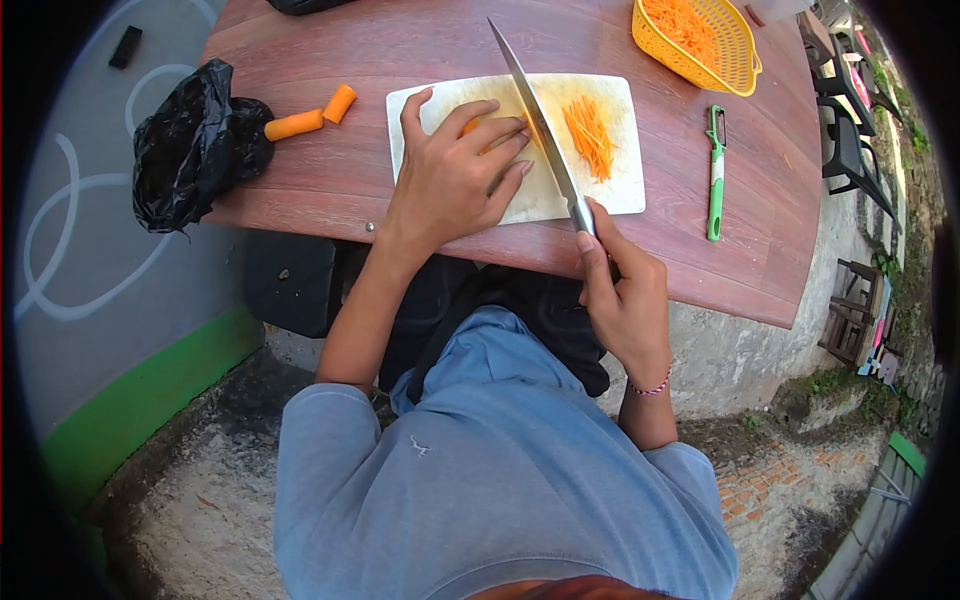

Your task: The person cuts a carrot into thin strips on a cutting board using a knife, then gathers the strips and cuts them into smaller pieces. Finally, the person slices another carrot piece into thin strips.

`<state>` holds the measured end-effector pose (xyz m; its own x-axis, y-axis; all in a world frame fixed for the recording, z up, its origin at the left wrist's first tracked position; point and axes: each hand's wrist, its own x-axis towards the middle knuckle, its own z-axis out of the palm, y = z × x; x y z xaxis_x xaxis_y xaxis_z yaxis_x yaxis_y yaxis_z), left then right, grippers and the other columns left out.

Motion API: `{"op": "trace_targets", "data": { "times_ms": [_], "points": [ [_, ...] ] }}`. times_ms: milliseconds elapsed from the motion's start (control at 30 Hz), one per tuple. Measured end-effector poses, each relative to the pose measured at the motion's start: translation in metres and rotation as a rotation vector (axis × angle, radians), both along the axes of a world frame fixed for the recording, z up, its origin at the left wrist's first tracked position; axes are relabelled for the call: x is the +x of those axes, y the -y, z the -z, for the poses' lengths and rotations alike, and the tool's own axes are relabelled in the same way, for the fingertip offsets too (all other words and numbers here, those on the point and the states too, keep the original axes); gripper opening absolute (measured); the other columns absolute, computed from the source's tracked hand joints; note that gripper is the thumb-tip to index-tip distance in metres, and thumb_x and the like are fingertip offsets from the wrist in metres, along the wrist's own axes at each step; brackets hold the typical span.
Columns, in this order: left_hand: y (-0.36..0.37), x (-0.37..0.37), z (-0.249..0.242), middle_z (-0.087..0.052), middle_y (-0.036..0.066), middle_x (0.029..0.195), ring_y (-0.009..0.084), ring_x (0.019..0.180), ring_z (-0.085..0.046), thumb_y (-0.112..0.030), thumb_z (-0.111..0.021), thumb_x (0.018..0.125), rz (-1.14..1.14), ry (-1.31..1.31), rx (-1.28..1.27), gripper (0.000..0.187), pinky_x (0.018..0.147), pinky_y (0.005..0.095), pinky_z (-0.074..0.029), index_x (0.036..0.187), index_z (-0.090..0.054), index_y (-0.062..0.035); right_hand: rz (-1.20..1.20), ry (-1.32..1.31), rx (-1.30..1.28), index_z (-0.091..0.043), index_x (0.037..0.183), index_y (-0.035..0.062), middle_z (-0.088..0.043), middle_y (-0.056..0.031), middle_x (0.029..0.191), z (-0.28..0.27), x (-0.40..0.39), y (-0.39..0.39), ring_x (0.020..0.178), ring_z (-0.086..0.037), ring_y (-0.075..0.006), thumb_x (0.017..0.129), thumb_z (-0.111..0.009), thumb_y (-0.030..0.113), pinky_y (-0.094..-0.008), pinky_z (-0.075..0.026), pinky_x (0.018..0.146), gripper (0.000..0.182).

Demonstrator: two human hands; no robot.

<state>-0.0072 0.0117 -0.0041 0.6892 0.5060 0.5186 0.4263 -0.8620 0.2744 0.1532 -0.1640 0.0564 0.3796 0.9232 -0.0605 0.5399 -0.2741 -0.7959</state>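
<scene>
On the white cutting board (620, 195), my left hand (450, 175) rests palm down with bent fingers over a piece of carrot (470, 127). Most of that carrot is hidden under the fingers. My right hand (625, 280) grips the handle of a large kitchen knife (548, 135). Its blade points away from me and slants to the left, close beside the fingertips of my left hand. Right of the blade lies a small heap of thin carrot strips (590, 138) on the board.
A yellow plastic basket (735, 75) of carrot shreds stands at the far right of the wooden table (330, 190). Nearer lies a green-handled peeler (716, 175). Two carrot pieces (295, 124) lie at left beside a black plastic bag (200, 150) on the edge.
</scene>
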Motion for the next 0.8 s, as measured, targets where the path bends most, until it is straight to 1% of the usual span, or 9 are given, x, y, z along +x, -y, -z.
{"op": "trace_targets", "data": {
  "times_ms": [33,100,333,400,733,800],
  "points": [
    [0.0,0.0,0.001,-0.078,-0.004,0.125,0.0213,0.129,-0.066,-0.025,-0.081,0.093,-0.001,0.0,0.0,0.023,0.122,0.06,-0.025,0.113,-0.083,-0.0149,-0.001,0.0,0.0,-0.069,0.139,-0.0034,-0.073,-0.028,0.094,0.0,0.0,0.0,0.083,-0.076,-0.0419,0.106,-0.068,0.014,-0.0431,-0.058,0.076,0.037],
    [-0.001,0.0,0.002,-0.079,-0.001,0.121,0.021,0.129,-0.066,-0.027,-0.076,0.095,0.012,0.014,-0.007,0.025,0.119,0.065,-0.025,0.113,-0.084,-0.0121,-0.015,0.003,-0.005,-0.068,0.14,-0.0031,-0.073,-0.0279,0.093,0.0,-0.001,0.001,0.083,-0.075,-0.0417,0.107,-0.067,0.013,-0.0435,-0.057,0.076,0.037],
    [-0.001,0.001,0.001,-0.078,-0.001,0.12,0.0209,0.129,-0.066,-0.027,-0.076,0.095,0.012,0.011,-0.004,0.025,0.119,0.0649,-0.025,0.114,-0.084,-0.0122,-0.015,0.005,-0.023,-0.068,0.141,-0.0027,-0.072,-0.0272,0.091,-0.005,-0.002,0.003,0.081,-0.074,-0.042,0.107,-0.067,0.013,-0.0442,-0.057,0.075,0.037],
    [-0.001,0.0,0.0,-0.078,-0.001,0.121,0.0207,0.129,-0.066,-0.027,-0.076,0.095,0.011,0.009,-0.003,0.026,0.119,0.065,-0.025,0.115,-0.084,-0.0124,-0.033,0.069,-0.052,-0.067,0.141,-0.0026,-0.072,-0.0268,0.091,-0.01,-0.003,0.005,0.081,-0.074,-0.0426,0.107,-0.067,0.014,-0.045,-0.056,0.074,0.037],
    [-0.001,0.001,0.0,-0.078,-0.002,0.121,0.0205,0.128,-0.066,-0.027,-0.076,0.095,0.011,-0.001,-0.002,0.026,0.119,0.0655,-0.025,0.115,-0.084,-0.0126,-0.05,0.062,-0.057,-0.066,0.14,-0.0034,-0.072,-0.0273,0.092,-0.015,-0.004,0.012,0.082,-0.073,-0.0446,0.107,-0.066,0.012,-0.0477,-0.056,0.072,0.037],
    [-0.001,0.001,0.002,-0.078,-0.002,0.121,0.0207,0.129,-0.066,-0.028,-0.076,0.095,0.006,0.005,0.007,0.026,0.119,0.0655,-0.025,0.114,-0.084,-0.0128,-0.074,0.143,-0.023,-0.065,0.14,-0.0034,-0.071,-0.0281,0.09,-0.014,-0.005,0.004,0.08,-0.073,-0.0454,0.107,-0.065,0.012,-0.0496,-0.055,0.07,0.036]
  ]
}}
